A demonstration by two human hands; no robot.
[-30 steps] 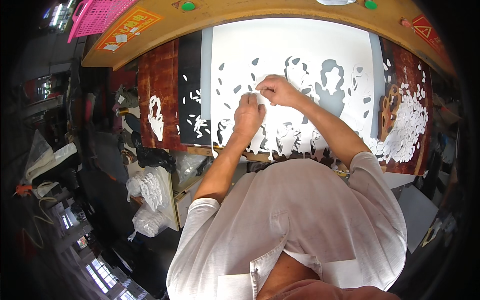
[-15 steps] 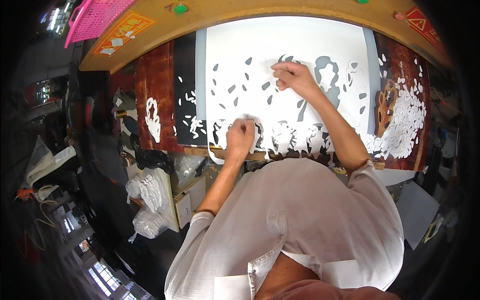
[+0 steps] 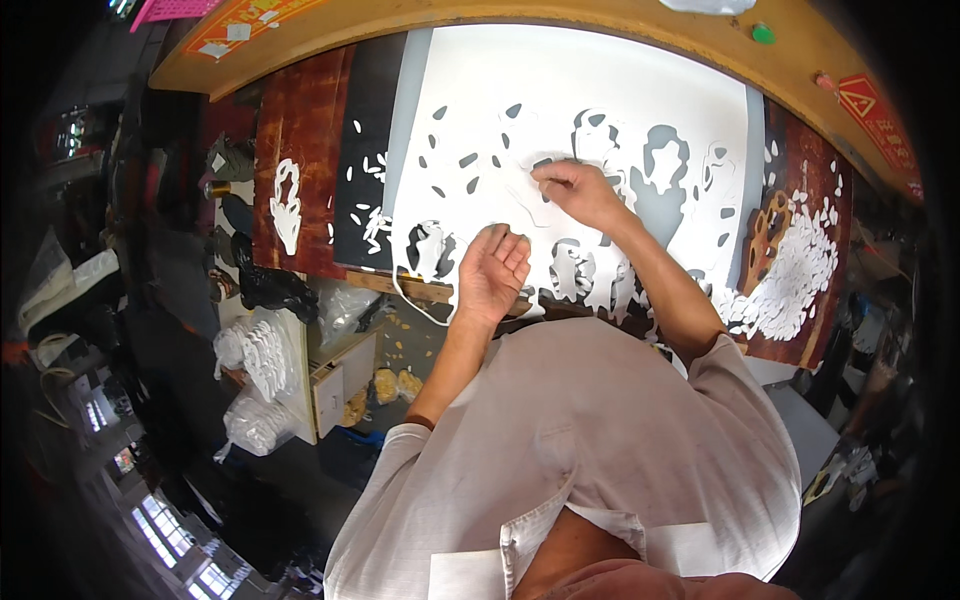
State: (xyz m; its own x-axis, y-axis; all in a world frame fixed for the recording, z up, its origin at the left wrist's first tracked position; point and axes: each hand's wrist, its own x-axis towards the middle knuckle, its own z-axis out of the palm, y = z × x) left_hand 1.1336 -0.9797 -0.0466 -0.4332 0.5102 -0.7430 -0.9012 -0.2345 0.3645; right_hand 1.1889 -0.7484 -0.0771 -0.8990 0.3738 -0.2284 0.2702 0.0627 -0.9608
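Observation:
A large white sheet lies in front of me, die-cut with shoe-upper-like outlines and small oval holes. My right hand reaches over its middle, thumb and fingertips closed together at a small dark hole beside a cut outline. Whatever those fingers pinch is hidden. Near the sheet's front edge my left hand is turned palm up, its fingers loosely curled and apart, with nothing visible in it. Left of it, a cut piece sits in its dark opening. Another cut piece lies inside a grey gap farther right.
A brown cutting die stands beside a heap of small white offcuts at the right. One white cutout rests on the red board at left. A yellow machine beam spans the far side. Bagged white pieces are lower left.
My left hand has turned from a closed fist to palm up with fingers loosened. My right hand has moved slightly nearer, down onto the sheet's middle. The whole view has tilted a little.

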